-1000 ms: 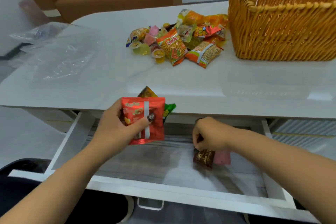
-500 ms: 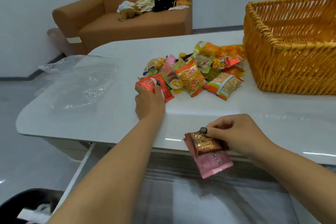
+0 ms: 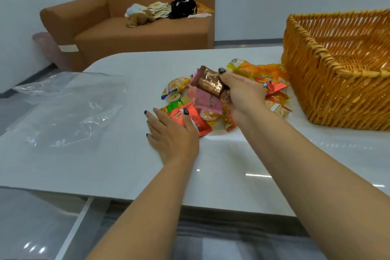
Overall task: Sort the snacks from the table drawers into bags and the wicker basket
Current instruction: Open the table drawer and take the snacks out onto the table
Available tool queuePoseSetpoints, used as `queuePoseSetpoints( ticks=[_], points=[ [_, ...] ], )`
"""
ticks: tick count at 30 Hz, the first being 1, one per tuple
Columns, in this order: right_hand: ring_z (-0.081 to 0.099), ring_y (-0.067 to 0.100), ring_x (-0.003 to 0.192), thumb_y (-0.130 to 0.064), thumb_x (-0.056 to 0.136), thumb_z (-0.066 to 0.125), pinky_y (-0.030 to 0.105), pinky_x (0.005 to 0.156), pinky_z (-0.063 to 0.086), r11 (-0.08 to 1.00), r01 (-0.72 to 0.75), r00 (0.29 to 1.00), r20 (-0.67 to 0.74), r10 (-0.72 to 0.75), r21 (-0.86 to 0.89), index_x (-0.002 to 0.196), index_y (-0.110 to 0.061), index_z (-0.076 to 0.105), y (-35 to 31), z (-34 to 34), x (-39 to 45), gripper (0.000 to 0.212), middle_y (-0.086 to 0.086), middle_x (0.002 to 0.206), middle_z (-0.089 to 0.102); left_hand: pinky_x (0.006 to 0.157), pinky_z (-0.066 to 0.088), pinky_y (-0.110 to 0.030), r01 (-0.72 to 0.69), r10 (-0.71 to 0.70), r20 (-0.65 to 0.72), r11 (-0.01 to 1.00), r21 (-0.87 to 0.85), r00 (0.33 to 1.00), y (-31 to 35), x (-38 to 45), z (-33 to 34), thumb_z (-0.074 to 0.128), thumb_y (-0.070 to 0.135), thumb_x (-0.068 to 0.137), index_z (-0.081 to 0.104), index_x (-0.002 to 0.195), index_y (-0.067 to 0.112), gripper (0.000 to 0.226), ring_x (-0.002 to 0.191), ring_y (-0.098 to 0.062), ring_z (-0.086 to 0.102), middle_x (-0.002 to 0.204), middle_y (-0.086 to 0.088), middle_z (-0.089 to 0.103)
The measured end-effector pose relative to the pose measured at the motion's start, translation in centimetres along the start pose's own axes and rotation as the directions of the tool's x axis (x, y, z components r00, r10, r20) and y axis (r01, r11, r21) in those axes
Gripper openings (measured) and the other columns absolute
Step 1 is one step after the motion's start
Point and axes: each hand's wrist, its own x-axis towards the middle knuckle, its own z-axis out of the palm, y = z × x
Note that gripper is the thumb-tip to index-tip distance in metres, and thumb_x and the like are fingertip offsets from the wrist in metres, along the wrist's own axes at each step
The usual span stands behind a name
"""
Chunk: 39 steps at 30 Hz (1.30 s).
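Glossy brown foil packet (image 3: 210, 84) in right hand (image 3: 242, 95)

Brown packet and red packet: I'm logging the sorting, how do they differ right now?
The brown packet is held in the air by the right hand; the red packet lies on the table under the left hand's straight fingers. Both are shiny foil snacks at the pile.
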Motion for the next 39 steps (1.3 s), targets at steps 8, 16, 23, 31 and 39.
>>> queuePoseSetpoints(
  ticks=[8, 16, 23, 31, 39],
  points=[
    [0.060, 0.012, 0.057, -0.012, 0.081, 0.074, 0.020, 0.045, 0.043, 0.961, 0.151, 0.985, -0.045, -0.165, -0.231, 0.065, -0.018, 0.066, -1.3, 3.7, 2.9, 0.019, 0.004, 0.075, 0.068, 0.121, 0.010, -0.045, 0.037, -0.037, 0.002, 0.999, -0.038, 0.999, 0.1, 0.3, -0.1, 0.031, 0.052, 0.098, 0.004, 0.155, 0.007, 0.077, 0.148, -0.029, 0.015, 0.162, -0.013, 0.005],
    [0.068, 0.017, 0.088, -0.011, 0.089, 0.063, 0.034, 0.076, 0.060, 0.879, 0.183, 0.982, 0.040, -0.184, -0.441, 0.133, -0.015, 0.051, -0.7, -0.4, 2.6, 0.046, 0.005, 0.115, 0.060, 0.121, 0.012, -0.046, 0.057, -0.058, -0.001, 0.993, -0.101, 0.998, 0.2, 0.3, -0.6, 0.031, 0.049, 0.100, 0.008, 0.155, 0.009, 0.072, 0.148, -0.027, 0.018, 0.162, -0.011, 0.010],
    [0.057, 0.010, 0.103, -0.035, 0.089, 0.064, 0.023, 0.085, 0.045, 0.291, 0.458, 0.888, 0.446, -0.108, -0.840, 0.115, -0.029, 0.056, 0.1, -12.3, -6.0, 0.028, -0.006, 0.126, 0.042, 0.121, 0.013, -0.044, 0.057, -0.047, 0.049, 0.972, -0.227, 0.998, 0.2, -0.3, -1.7, 0.037, 0.047, 0.099, 0.008, 0.155, 0.007, 0.074, 0.148, -0.030, 0.015, 0.162, -0.013, 0.007],
    [-0.008, 0.013, 0.148, -0.082, 0.064, 0.057, 0.040, 0.120, 0.006, -0.218, 0.510, 0.834, 0.415, 0.365, -0.832, 0.150, -0.040, -0.002, -0.3, -19.6, -12.4, 0.113, -0.012, 0.160, -0.008, 0.123, 0.006, -0.040, -0.028, 0.054, 0.239, 0.993, -0.111, 0.970, -0.5, -5.2, -3.4, 0.044, 0.061, 0.093, -0.015, 0.152, 0.002, 0.102, 0.150, -0.034, 0.000, 0.161, -0.018, -0.017],
    [-0.025, 0.035, 0.143, -0.079, 0.060, 0.064, 0.064, 0.114, -0.003, -0.486, 0.565, 0.825, 0.440, 0.354, -0.667, 0.147, -0.035, -0.024, 2.1, -19.5, -12.1, 0.132, 0.007, 0.156, -0.030, 0.122, 0.002, -0.046, -0.309, 0.276, 0.579, 0.950, -0.044, 0.767, -2.5, -10.1, -7.5, 0.058, 0.084, 0.066, -0.013, 0.154, 0.012, 0.134, 0.150, -0.032, -0.005, 0.163, -0.014, -0.004]
  ],
)
